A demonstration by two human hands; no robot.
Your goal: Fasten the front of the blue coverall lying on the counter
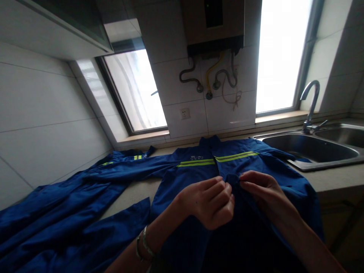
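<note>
A blue work jacket (182, 182) with yellow-green stripes across the chest lies spread on the counter, its collar toward the wall. My left hand (212, 203) is closed at the jacket's front opening, its fingers curled on the cloth. Opposite it, my right hand (264, 189) pinches the front edge between thumb and fingertips, and the cloth bunches up between the two hands. Whether a button or fastener sits under the fingers is hidden. The lower part of the jacket hangs toward me in deep shadow.
More blue garments (57, 204) lie along the counter (327, 176) at left. A steel sink (309, 148) with a faucet (311, 102) stands at right, a jacket sleeve reaching its rim. A water heater (214, 24) with pipes hangs on the tiled wall between two windows.
</note>
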